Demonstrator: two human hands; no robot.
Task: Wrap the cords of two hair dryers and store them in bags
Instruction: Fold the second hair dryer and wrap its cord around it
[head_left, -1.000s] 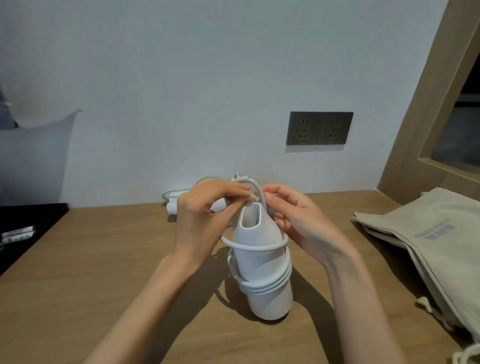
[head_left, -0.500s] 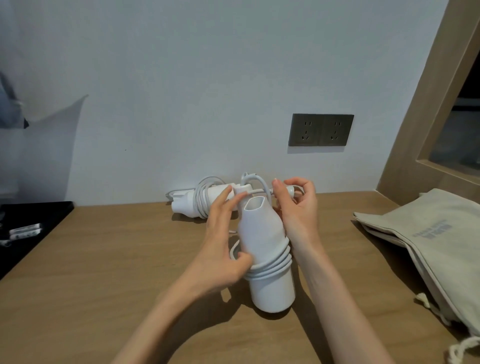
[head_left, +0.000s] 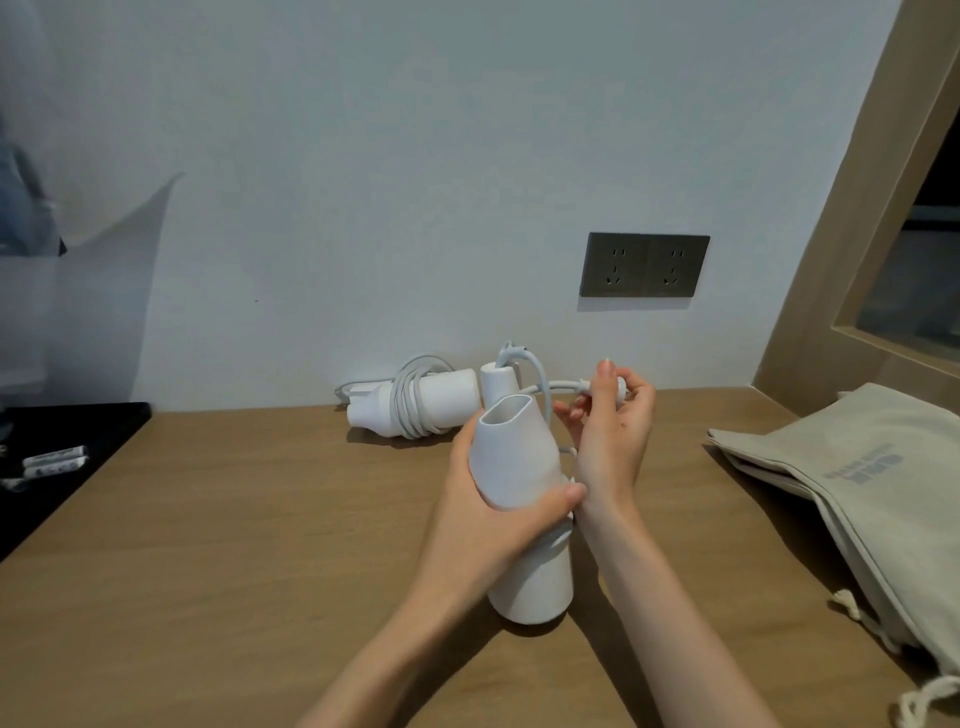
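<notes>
A white hair dryer (head_left: 519, 467) stands upright on the wooden table (head_left: 260, 545), nozzle up. My left hand (head_left: 493, 519) grips its body around the middle, thumb across the front. My right hand (head_left: 613, 441) holds the end of its white cord (head_left: 540, 384) just behind and to the right of the dryer; the cord loops up over the handle. A second white hair dryer (head_left: 415, 408) lies on its side by the wall, its cord wound around it. Beige drawstring bags (head_left: 857, 493) lie flat at the right.
A dark double wall socket (head_left: 644, 265) sits above the table's back edge. A black tray (head_left: 52, 447) with small white items is at the left edge. A wooden frame (head_left: 857, 260) rises at the right.
My left hand dropped from the cord near the nozzle to wrap around the dryer's body. My right hand drew the cord end out to the right.
</notes>
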